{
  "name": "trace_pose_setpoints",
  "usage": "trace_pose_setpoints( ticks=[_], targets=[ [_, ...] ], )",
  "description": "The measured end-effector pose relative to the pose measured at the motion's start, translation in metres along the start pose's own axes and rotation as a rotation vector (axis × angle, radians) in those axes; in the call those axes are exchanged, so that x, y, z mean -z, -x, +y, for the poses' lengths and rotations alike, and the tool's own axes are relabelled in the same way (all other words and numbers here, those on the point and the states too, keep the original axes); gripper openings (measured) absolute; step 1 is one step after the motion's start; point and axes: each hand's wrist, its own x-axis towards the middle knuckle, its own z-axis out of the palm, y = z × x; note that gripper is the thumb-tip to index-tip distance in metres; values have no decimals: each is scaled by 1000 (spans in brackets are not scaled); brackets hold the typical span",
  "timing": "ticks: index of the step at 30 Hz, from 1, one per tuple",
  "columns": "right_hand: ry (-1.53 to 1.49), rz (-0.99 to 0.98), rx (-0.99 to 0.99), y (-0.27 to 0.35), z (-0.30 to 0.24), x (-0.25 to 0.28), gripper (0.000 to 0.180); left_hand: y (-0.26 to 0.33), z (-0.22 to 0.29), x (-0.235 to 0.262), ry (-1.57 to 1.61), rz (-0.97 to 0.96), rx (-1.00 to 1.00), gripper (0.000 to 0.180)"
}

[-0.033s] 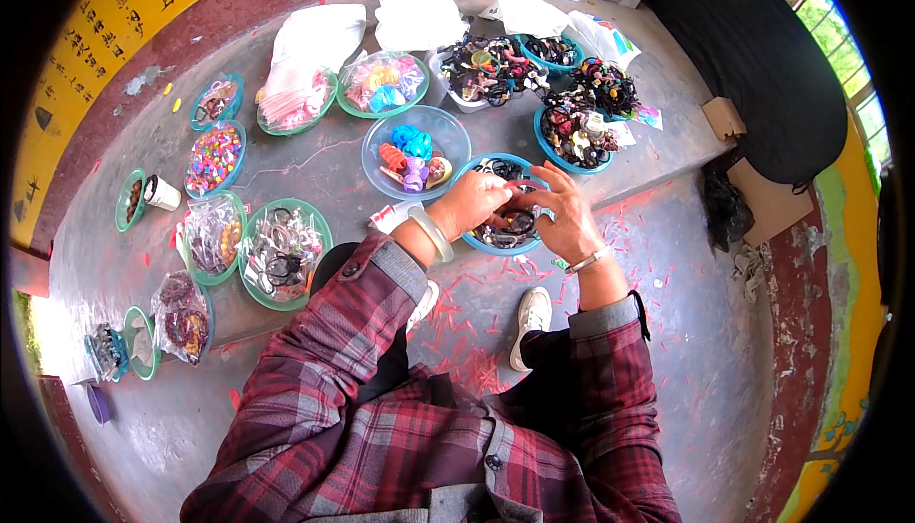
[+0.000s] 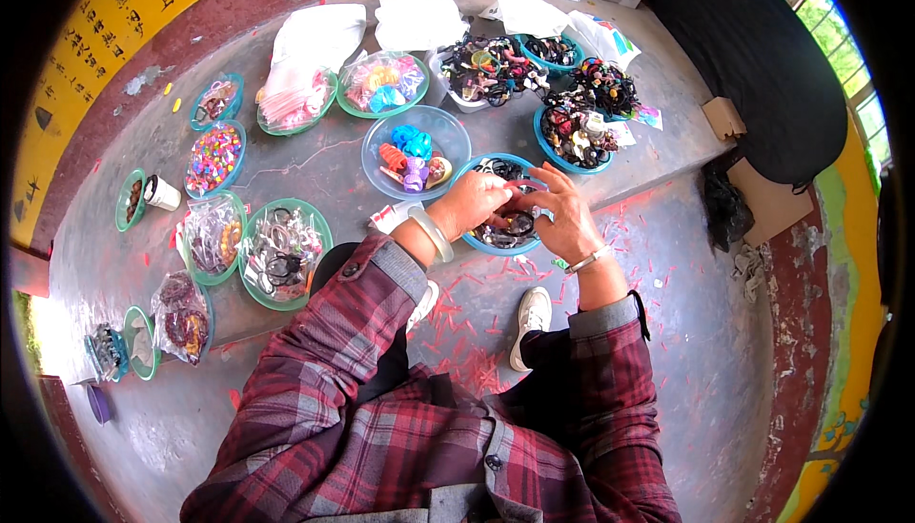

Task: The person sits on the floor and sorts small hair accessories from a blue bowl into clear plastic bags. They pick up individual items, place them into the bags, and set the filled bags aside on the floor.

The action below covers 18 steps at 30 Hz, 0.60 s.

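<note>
Over a blue bowl (image 2: 486, 245) of mostly dark, looped hair ties (image 2: 515, 227), my two hands meet. My left hand (image 2: 474, 201) has its fingers pinched together at a small reddish piece (image 2: 519, 186), too small to name. My right hand (image 2: 564, 213) comes at the same piece from the other side, thumb and fingers bent round in a pinch. What lies between the fingertips is partly hidden. Just beyond my left hand stands a clear bowl (image 2: 372, 132) holding blue, orange and purple hair clips (image 2: 415, 156).
Green bowls of bagged accessories (image 2: 286, 254) stand left on the grey ledge. A bowl of colourful small pieces (image 2: 214, 159) sits farther left. Heaped hair ties (image 2: 577, 137) are at the back right. Red scraps (image 2: 457, 308) litter the floor round my shoes (image 2: 534, 318).
</note>
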Motion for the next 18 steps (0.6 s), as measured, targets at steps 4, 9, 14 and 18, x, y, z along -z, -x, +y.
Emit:
trace_pose_setpoints(
  ticks=[4,9,14,18],
  targets=[
    [-295,108,-145,-3,-2,9,44,1,-2,4,13,54,23,29],
    [-947,133,-558,-2,7,15,33,5,7,5,110,89,13,29],
    [-895,-1,-631,-2,4,2,21,9,12,4,184,72,10,29],
    [-963,74,-693,-4,3,-1,13,11,18,-1,196,95,3,28]
  ],
)
